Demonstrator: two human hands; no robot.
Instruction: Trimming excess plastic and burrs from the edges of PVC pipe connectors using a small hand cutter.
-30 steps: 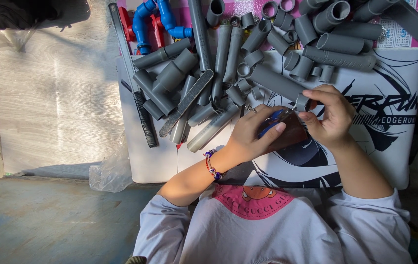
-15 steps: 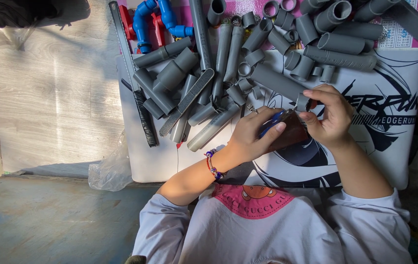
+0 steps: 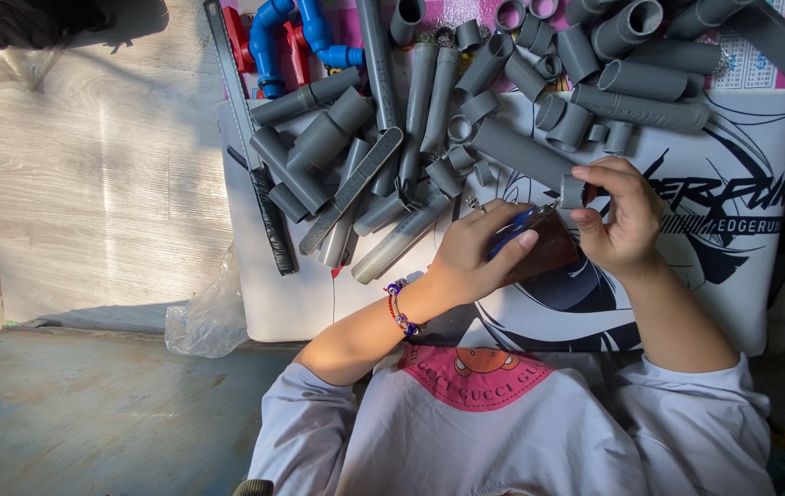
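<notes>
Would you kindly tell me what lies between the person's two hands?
In the head view, a dark reddish-brown sheet spans between the left hand and the right hand, which also pinches a short grey pipe piece.

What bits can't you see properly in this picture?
Head view only:
- Dark reddish-brown thing under the left hand: mostly covered by the fingers, so its kind is unclear.
- Short grey pipe piece pinched by the right hand: fingers hide its far end.
- Blue pipe bends: cut off by the top edge.

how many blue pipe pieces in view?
2: blue pipe pieces and, side by side at the top edge, left of the grey pipe pile. More may be hidden past the frame.
</notes>
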